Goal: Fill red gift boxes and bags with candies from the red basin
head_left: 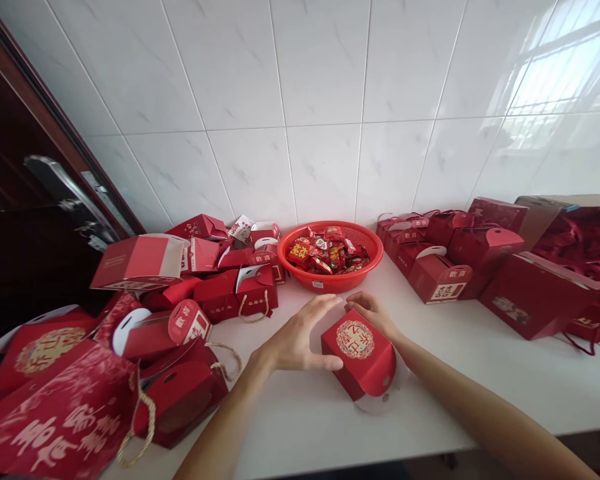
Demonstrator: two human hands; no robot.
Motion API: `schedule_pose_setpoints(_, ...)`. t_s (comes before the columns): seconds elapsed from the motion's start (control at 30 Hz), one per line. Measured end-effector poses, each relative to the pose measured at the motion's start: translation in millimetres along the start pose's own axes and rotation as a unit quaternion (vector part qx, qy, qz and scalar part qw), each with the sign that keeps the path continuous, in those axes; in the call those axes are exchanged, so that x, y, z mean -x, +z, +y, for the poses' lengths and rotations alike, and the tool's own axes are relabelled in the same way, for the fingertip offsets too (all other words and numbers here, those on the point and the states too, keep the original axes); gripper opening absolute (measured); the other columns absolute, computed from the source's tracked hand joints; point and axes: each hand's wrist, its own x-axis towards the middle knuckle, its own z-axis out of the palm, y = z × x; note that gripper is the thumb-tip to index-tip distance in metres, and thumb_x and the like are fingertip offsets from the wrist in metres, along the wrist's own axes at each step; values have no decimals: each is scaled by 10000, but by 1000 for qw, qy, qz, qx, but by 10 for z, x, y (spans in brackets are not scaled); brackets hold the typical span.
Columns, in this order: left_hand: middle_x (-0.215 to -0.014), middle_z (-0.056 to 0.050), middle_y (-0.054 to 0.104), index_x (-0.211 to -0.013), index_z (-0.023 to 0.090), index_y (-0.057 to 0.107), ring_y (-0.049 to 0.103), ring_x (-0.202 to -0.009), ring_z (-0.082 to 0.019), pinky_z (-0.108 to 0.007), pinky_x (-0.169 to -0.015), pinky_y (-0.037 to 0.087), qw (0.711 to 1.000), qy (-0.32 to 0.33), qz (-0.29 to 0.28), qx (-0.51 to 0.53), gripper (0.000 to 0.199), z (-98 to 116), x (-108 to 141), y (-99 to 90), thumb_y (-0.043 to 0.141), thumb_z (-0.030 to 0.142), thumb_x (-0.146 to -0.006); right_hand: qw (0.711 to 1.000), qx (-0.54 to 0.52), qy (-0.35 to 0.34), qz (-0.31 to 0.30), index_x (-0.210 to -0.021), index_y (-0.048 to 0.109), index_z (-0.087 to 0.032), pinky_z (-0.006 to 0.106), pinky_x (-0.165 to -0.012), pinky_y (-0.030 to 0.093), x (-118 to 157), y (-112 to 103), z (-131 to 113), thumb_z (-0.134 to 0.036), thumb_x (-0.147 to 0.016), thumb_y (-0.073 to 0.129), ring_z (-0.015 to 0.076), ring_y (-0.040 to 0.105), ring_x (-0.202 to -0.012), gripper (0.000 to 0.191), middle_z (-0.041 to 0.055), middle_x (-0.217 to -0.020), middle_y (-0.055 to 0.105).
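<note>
The left hand (303, 337) stood wide, its forearm slanting in from 8 o'clock, fingers stretched toward 12 and thumb spread toward 3, the thumb's tip overlapping my view of the red gift box (357, 350). The right hand (373, 312) had its forearm slanting in from 4 o'clock, with bent fingers near the box's 12 o'clock edge; I could not tell whether it gripped anything.

That one box sat between the two hands, a single round floral print on top and its arched flap toward 5 o'clock. Taking it as the clock's centre, one red plastic basket (289, 261) rested near 12, filled with wrapped sweets (327, 253) too jumbled to count. A crowded heap of red boxes (217, 297) spread from 8 to 11, overlapping beyond a sure count, though I made out three loops of twisted rope (150, 417) there, and one gift bag (55, 420) with white characters at 8. More red cartons (437, 277) were packed from 1 to 3, beside one brown cardboard box (526, 223).

All this lay on a smooth white bench (280, 420) against a wall of pale tiles (325, 160). One dark door (15, 220) stood at 10 o'clock with a metal handle (80, 200), and a window's reflection shone on the tiles around 1.
</note>
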Motion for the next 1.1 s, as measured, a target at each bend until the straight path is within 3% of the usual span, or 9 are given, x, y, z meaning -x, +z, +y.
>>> schedule_pose_setpoints(0.13, -1491, -145, 528, -1487, 286, 454, 545, -1337, -351, -510, -1073, 490, 1000, 9, 0, 24, 926, 71, -54, 143, 868, 463, -678, 1000, 25, -20, 1, -772, 667, -194, 331, -689, 494, -41, -37, -66, -567, -541, 843, 188, 633, -705, 472, 19, -730, 694)
schedule_pose_setpoints(0.3, -1189, -103, 745, -1283, 219, 646, 748, -962, -238, -396, -875, 611, 991, -65, 50, 104, 452, -101, -88, 279, 661, 442, -890, 999, 35, -26, 14, -782, 662, -191, 349, -757, 504, -40, -195, -269, -707, -637, 739, 217, 672, -774, 541, 54, -778, 715)
schedule_pose_setpoints(0.4, -1002, -82, 776, -1185, 192, 688, 751, -806, -201, -371, -796, 624, 985, -83, 91, 122, 357, -196, -95, 309, 566, 427, -946, 996, 60, -45, 55, -720, 630, -193, 333, -726, 499, -22, -260, -335, -729, -670, 701, 204, 661, -758, 543, 46, -761, 688)
schedule_pose_setpoints(0.57, -1397, -152, 585, -1343, 232, 591, 567, -1293, -323, -506, -1078, 483, 990, 32, 125, 62, 634, 18, -107, 408, 711, 554, -810, 992, 65, -61, 92, -678, 587, -201, 313, -661, 495, -49, -242, -291, -725, -657, 698, 173, 619, -691, 537, 37, -756, 663)
schedule_pose_setpoints(0.63, -1497, -173, 483, -1404, 243, 539, 489, -1358, -376, -554, -1109, 441, 993, 57, 99, 14, 830, 149, -116, 501, 811, 569, -691, 993, 55, -56, 90, -691, 586, -205, 317, -649, 499, -69, -216, -267, -727, -655, 692, 176, 626, -686, 533, 48, -793, 685)
schedule_pose_setpoints(0.7, -1488, -170, 488, -1392, 246, 548, 499, -1339, -380, -556, -1098, 450, 994, 54, 86, -26, 800, 227, -124, 583, 835, 482, -682, 994, 46, -52, 86, -704, 595, -206, 324, -654, 508, -77, -194, -261, -723, -653, 692, 186, 641, -700, 529, 59, -822, 699)
schedule_pose_setpoints(0.83, -1340, -142, 610, -1294, 227, 604, 592, -1235, -325, -495, -1050, 502, 987, 3, 160, 11, 565, 185, -137, 589, 754, 408, -779, 994, 13, -63, 86, -766, 626, -205, 335, -724, 537, -23, -170, -311, -698, -710, 676, 213, 666, -794, 498, 72, -882, 705)
schedule_pose_setpoints(0.97, -1199, -106, 700, -1191, 218, 632, 675, -1105, -265, -406, -942, 555, 940, -122, 292, 127, 418, 41, -156, 476, 657, 494, -879, 989, 23, -131, 56, -869, 633, -209, 339, -794, 542, 99, -115, -381, -631, -820, 645, 221, 656, -894, 424, 76, -985, 707)
schedule_pose_setpoints(1.1, -1079, -74, 756, -1103, 219, 660, 718, -994, -228, -331, -822, 576, 906, -200, 331, 172, 357, -89, -165, 438, 557, 523, -947, 969, 87, -229, 18, -1088, 595, -245, 358, -834, 549, 230, -12, -393, -536, -860, 675, 216, 649, -961, 378, 68, -1120, 669)
